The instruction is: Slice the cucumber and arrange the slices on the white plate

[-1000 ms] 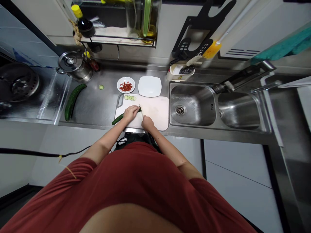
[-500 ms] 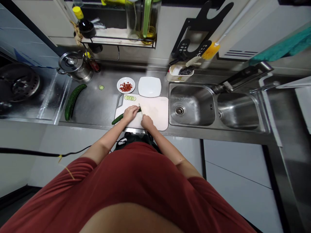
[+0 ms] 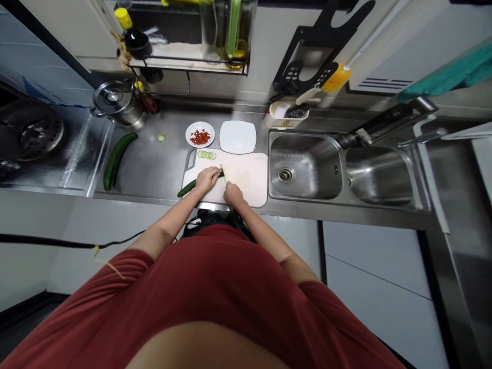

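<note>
On the white cutting board [image 3: 249, 179] lies a dark green cucumber [image 3: 186, 188], slanting up to the right. My left hand [image 3: 207, 179] is closed over it near its right end and hides its middle. My right hand [image 3: 233, 194] grips a knife [image 3: 224, 174] whose thin blade, seen nearly edge-on, stands at the cucumber's cut end. Several pale cucumber slices [image 3: 206, 155] lie in an overlapping row at the board's top left. Behind the board are a white plate of chopped red pieces [image 3: 200, 137] and a bare white square plate [image 3: 237, 137].
A whole cucumber [image 3: 117, 160] and a cucumber end piece [image 3: 160, 138] lie on the steel counter to the left. A lidded pot [image 3: 119, 105] stands behind them. The double sink [image 3: 305, 166] adjoins the board's right; a bottle shelf [image 3: 188, 64] hangs above.
The whole view has shifted very slightly. Both hands, the knife and the cucumber keep almost the same places on the board.
</note>
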Tool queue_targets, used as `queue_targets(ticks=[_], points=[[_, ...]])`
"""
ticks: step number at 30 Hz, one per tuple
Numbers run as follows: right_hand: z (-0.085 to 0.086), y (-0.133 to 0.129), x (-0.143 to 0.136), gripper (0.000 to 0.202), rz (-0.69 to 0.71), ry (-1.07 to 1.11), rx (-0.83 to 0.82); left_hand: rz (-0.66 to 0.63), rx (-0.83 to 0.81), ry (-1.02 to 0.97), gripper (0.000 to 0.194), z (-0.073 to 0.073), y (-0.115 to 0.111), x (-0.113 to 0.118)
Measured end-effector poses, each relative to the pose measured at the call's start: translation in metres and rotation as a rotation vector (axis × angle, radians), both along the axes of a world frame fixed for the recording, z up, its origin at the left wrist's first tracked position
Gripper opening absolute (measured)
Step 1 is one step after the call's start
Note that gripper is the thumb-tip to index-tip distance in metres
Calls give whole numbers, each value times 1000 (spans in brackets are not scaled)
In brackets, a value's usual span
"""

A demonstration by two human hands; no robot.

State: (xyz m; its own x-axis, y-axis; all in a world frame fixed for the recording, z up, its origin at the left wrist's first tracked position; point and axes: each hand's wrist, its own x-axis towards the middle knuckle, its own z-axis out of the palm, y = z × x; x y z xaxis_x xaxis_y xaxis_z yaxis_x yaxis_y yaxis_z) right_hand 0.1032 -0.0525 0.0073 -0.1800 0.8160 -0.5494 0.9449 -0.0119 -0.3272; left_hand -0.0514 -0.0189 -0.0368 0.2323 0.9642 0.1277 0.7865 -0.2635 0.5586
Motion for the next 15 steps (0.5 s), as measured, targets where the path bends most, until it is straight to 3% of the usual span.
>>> queue_targets(ticks=[6,15], points=[[1,-9,5,29,-15,-42,29,32,-13,15,29,7,-3,2],[13,-33,39,48,21,-247,283,228,-62,-24,32,19,-3,1]])
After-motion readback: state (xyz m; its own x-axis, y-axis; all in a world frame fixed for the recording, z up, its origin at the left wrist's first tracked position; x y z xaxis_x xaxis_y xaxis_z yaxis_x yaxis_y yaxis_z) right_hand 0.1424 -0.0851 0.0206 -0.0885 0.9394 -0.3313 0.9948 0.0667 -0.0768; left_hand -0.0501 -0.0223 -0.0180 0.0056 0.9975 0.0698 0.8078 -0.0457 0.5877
